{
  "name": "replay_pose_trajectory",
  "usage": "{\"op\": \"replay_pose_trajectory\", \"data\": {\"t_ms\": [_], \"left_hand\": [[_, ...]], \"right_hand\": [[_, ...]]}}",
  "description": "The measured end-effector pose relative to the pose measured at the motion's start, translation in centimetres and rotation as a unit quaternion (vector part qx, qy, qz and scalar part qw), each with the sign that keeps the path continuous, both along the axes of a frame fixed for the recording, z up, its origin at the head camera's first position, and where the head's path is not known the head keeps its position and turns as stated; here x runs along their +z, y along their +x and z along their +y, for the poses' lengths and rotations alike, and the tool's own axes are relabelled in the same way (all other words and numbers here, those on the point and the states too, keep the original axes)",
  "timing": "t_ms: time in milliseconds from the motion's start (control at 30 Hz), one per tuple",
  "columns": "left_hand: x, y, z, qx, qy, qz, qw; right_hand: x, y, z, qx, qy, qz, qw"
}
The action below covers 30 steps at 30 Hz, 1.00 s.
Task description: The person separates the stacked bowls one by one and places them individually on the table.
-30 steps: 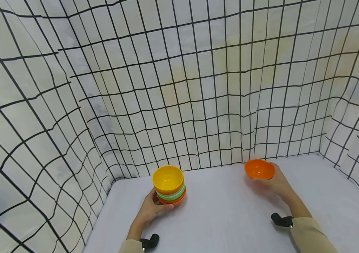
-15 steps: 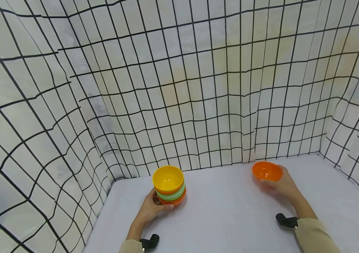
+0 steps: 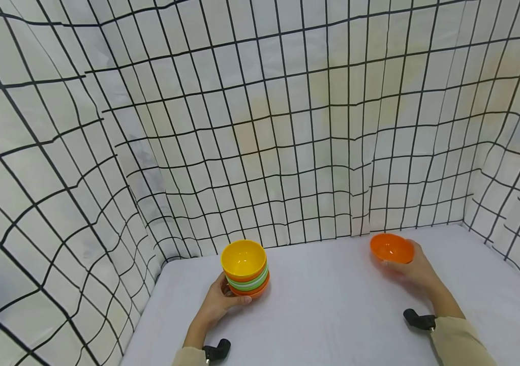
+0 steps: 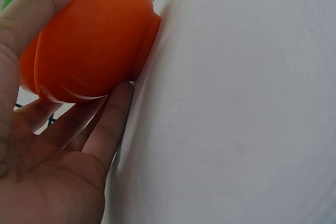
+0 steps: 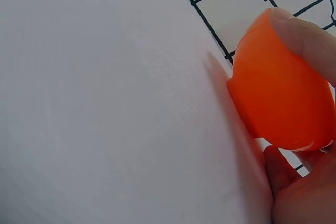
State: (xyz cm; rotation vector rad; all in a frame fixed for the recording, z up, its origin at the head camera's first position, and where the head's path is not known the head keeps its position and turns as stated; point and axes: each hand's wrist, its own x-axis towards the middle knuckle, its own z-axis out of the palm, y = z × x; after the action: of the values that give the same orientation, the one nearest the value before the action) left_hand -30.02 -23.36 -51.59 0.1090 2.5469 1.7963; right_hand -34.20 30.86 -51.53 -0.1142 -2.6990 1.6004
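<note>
Left of the middle in the head view, a stack of nested bowls stands on the table, a yellow bowl (image 3: 243, 258) on top. Below it show orange and green (image 3: 255, 282) layers, with an orange bowl (image 4: 100, 35) at the bottom. My left hand (image 3: 218, 301) grips this stack low on its left side, thumb across the near wall and fingers behind. Far to the right, a single orange bowl (image 3: 391, 249) faces upward in my right hand (image 3: 417, 269). The right thumb presses near its rim, and its foot is close over the cloth in the right wrist view.
A white cloth (image 3: 314, 305) covers the table, and its wide middle lies between the two bowls' places. White curtains with a black grid (image 3: 287, 127) enclose the back and sides. Each wrist bears a black camera mount (image 3: 217, 349).
My right hand has carried the single orange bowl to the right and slightly nearer, slowing in the last half second. The left hand and the stack have stayed in place.
</note>
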Motion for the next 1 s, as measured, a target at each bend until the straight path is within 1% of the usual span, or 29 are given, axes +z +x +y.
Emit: {"op": "replay_pose_trajectory", "data": {"t_ms": [167, 333, 700, 1000], "left_hand": [[0.0, 0.1, 0.0, 0.003, -0.001, -0.002, 1.0000], [-0.1, 0.1, 0.0, 0.001, 0.003, -0.002, 1.0000], [0.1, 0.1, 0.1, 0.001, -0.002, -0.003, 1.0000], [0.1, 0.1, 0.1, 0.001, -0.002, -0.002, 1.0000]], "right_hand": [[-0.3, -0.1, 0.1, 0.005, -0.014, 0.002, 0.9999], [-0.5, -0.2, 0.4, 0.007, -0.020, 0.012, 0.9997], [-0.2, -0.4, 0.8, 0.000, -0.034, 0.012, 0.9993], [0.3, -0.7, 1.1, -0.027, -0.033, -0.005, 0.9991]]}}
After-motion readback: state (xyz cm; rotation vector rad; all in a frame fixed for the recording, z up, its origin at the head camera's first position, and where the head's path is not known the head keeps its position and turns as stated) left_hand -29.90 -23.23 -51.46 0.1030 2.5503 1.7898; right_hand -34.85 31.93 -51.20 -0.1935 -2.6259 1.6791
